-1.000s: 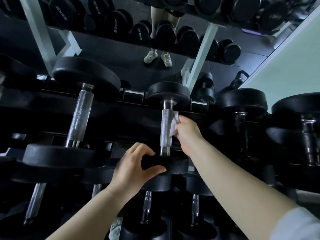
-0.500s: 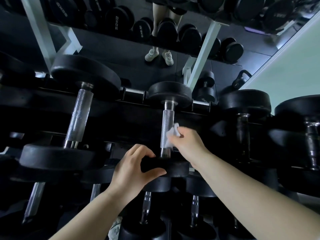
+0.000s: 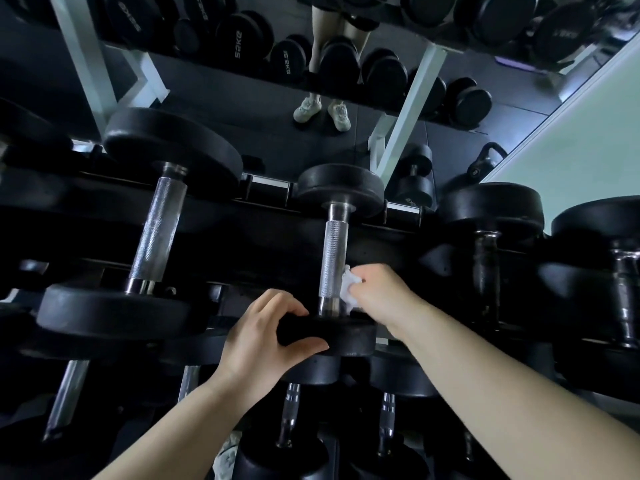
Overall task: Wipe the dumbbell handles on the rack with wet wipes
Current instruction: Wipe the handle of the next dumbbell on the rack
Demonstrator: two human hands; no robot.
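Note:
A black dumbbell lies on the top shelf of the rack, its knurled steel handle [image 3: 333, 254] pointing away from me. My right hand [image 3: 379, 292] pinches a crumpled white wet wipe [image 3: 348, 287] and presses it against the lower right side of that handle. My left hand [image 3: 263, 341] grips the rim of the near weight head [image 3: 343, 336], thumb underneath, fingers over the top. The far head [image 3: 341, 188] rests against the rack's back rail.
A larger dumbbell [image 3: 156, 230] lies to the left, darker ones [image 3: 488, 244] to the right. Lower shelves hold more dumbbells [image 3: 289, 414]. A mirror behind shows a person's legs and shoes [image 3: 322, 109], white rack posts [image 3: 408, 109] and a kettlebell [image 3: 483, 164].
My right hand has slid the wipe down the handle toward the near head. My left hand has kept its grip on that head.

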